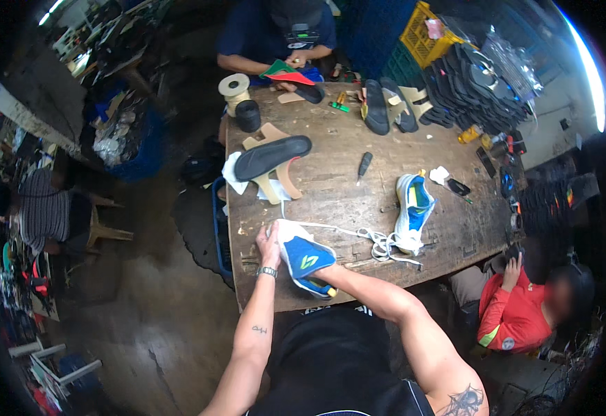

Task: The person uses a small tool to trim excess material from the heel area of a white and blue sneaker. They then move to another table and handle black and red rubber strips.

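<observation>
A blue and white sneaker [306, 256] is tilted at the near left edge of the workbench. My left hand [268, 244] is closed around its white end, thumb and fingers against the upper. My right hand [326, 274] goes into the shoe's opening up to about the wrist, so its fingers are hidden. From beside the held shoe, a long white lace [330, 226] runs right and ends in loose loops. Those loops lie against a second blue and white sneaker [414, 208], which rests on the bench with its yellow-tipped heel pointing away.
Black sandal soles with straps [273, 157] lie beyond my left hand. A screwdriver-like tool [364, 165] sits mid-bench [330, 180]. Spools [234, 87] stand far left; a pile of soles [469, 87] fills the far right. One person works opposite, another in red [517, 312] sits right.
</observation>
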`<state>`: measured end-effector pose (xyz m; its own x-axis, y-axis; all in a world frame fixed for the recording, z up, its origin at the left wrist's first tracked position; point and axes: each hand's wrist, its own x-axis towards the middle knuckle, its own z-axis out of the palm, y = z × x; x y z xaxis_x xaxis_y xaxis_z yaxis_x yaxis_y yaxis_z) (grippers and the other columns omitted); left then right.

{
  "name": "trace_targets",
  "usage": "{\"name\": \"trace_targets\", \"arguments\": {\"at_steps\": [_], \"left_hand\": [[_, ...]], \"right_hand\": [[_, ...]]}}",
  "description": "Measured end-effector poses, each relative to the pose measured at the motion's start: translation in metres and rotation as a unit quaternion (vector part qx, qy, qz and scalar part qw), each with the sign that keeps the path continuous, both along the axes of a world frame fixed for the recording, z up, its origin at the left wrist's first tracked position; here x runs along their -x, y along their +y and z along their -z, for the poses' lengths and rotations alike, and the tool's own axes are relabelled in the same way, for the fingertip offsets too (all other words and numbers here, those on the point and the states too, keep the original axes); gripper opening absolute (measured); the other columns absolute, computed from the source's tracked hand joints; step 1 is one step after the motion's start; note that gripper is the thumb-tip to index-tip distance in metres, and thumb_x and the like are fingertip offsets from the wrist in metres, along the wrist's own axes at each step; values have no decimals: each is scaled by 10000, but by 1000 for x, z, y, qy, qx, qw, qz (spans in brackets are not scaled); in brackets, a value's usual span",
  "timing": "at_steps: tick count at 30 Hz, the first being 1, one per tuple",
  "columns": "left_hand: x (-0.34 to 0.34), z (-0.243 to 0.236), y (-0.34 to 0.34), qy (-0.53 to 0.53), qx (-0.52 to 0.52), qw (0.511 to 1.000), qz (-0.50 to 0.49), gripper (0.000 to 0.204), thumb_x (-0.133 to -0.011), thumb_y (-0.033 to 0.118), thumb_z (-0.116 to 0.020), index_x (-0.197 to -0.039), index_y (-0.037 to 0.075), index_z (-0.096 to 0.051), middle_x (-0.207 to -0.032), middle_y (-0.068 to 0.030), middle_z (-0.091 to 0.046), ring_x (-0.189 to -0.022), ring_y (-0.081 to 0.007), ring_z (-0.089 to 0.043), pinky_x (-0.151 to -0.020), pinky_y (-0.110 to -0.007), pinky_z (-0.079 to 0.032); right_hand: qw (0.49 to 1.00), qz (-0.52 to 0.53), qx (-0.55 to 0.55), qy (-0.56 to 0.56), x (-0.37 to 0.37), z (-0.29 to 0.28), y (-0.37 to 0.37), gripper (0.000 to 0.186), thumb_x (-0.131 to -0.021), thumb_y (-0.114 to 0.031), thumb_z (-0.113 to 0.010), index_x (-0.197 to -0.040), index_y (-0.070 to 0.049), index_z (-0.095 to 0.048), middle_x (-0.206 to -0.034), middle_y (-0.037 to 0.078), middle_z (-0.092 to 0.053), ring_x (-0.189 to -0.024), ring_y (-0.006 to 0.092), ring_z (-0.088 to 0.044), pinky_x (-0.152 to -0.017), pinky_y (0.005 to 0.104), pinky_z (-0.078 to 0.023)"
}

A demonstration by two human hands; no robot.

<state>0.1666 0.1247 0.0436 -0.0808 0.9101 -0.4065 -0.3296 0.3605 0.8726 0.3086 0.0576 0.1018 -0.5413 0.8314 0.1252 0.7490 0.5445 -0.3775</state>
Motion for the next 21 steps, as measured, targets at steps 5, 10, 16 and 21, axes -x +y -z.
{"name": "trace_targets", "arguments": {"at_steps": [5, 10, 16, 21], "left_hand": [[18, -19, 40, 68, -78, 995, -10, 243, -937, 214, -727, -1042, -1, -680, -943, -42, -690, -822, -103, -621, -732, -272, -515], [0, -32, 66, 41, -82, 987, 132, 249, -941, 200, -717, -1063, -15, -691, -963, -46, -705, -850, -103, -630, -774, -263, -507], [-32, -56, 53, 266, -135, 909, 292, 846, -912, 380, -711, -1515, -52, -304, -1527, -245, -386, -1424, -336, -373, -1171, -402, -305], [7, -109, -23, 360, -194, 856, 315, 847, -873, 399, -733, -1484, -58, -366, -1533, -292, -358, -1446, -402, -332, -1190, -440, -274]], "right_hand": [[914, 58, 403, -9, 3, -35, -32, 392, -861, -94, -518, -1221, 44, -588, -1168, 309, -641, -1124, 424, -625, -932, 493, -512], [898, 84, 430, 43, 20, -40, -20, 425, -821, -107, -562, -1209, 67, -569, -1146, 337, -636, -1124, 426, -625, -921, 482, -512], [954, 167, 244, 50, 33, -71, -38, 477, -883, -244, -662, -1192, 107, -572, -1146, 294, -657, -1092, 438, -634, -964, 485, -507], [882, 134, 381, 242, -69, -97, -88, 337, -924, -222, -626, -1166, 12, -653, -1203, 229, -648, -1121, 389, -622, -971, 465, -492]]}}
